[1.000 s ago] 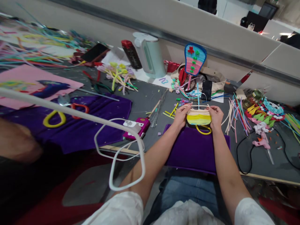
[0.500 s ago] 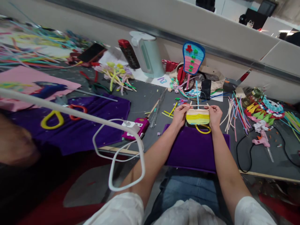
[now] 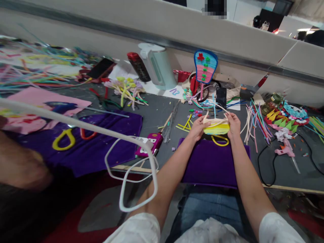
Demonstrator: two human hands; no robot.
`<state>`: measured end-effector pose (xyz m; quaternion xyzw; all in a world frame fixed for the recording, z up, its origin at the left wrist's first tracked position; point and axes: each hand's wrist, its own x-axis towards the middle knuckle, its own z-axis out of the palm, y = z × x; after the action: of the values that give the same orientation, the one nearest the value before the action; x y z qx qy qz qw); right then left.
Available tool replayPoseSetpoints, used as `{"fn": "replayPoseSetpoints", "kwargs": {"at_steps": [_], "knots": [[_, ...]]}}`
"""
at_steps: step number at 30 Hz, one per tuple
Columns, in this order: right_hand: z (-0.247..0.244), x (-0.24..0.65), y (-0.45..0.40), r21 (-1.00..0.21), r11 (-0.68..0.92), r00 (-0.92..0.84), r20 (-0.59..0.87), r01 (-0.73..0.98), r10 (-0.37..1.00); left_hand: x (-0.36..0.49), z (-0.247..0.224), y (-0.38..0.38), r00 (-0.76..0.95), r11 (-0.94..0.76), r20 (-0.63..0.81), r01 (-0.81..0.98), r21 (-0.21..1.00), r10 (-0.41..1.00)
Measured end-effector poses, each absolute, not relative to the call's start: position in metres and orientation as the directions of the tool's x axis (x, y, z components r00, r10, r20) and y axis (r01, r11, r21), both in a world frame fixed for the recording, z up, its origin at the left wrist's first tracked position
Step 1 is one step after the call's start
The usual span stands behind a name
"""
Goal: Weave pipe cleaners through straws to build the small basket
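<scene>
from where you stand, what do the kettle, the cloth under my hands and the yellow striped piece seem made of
Kettle: probably plastic, pale green, smooth with a soft sheen.
Purple cloth: fabric, perhaps felt or velvet, judging by its matte, soft-looking surface.
Yellow striped piece: likely pipe cleaners laid in rows, since similar coloured stems lie nearby; the backing can't be told.

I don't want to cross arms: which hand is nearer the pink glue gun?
Right. The right hand holds the yellow striped piece on the side toward the pink glue gun; the left hand is farther left, across the piece.
</scene>
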<state>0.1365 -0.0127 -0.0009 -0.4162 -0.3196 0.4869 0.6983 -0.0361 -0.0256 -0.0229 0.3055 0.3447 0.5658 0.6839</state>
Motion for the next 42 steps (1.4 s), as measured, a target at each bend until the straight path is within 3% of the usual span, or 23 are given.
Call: {"fn": "replayPoseSetpoints", "kwargs": {"at_steps": [7,13,17,24,32,34,37,42], "knots": [[0.004,0.175,-0.010,-0.867,0.273,0.480,0.045,-0.417,0.876,-0.038,-0.023,-0.027,0.034,0.127,-0.128,-0.508,0.852,0.991],[0.008,0.184,-0.012,-0.878,0.392,0.573,0.177,-0.276,0.800,-0.037,-0.024,-0.029,0.013,0.056,-0.056,-0.466,0.883,0.998],[0.005,0.174,-0.013,-0.886,0.373,0.518,0.191,-0.274,0.834,-0.037,-0.026,-0.030,0.004,0.008,-0.006,-0.461,0.887,1.000],[-0.006,0.150,-0.013,-0.862,0.126,0.293,-0.027,-0.490,0.956,-0.038,-0.025,-0.031,-0.028,-0.054,0.046,-0.448,0.892,0.999],[-0.006,0.141,-0.017,-0.893,0.142,0.262,0.028,-0.426,0.965,-0.039,-0.031,-0.028,-0.072,-0.079,0.058,-0.344,0.936,0.996],[-0.005,0.138,-0.019,-0.920,0.157,0.215,0.082,-0.358,0.973,-0.039,-0.035,-0.027,-0.084,-0.104,0.085,-0.258,0.961,0.993],[-0.006,0.134,-0.021,-0.957,0.206,0.161,0.175,-0.203,0.971,-0.042,-0.039,-0.027,-0.127,-0.203,0.205,0.024,0.979,0.971],[-0.009,0.131,-0.025,-0.960,0.272,0.102,0.278,0.067,0.955,-0.043,-0.034,-0.032,-0.107,-0.251,0.336,0.468,0.847,0.936]]}}
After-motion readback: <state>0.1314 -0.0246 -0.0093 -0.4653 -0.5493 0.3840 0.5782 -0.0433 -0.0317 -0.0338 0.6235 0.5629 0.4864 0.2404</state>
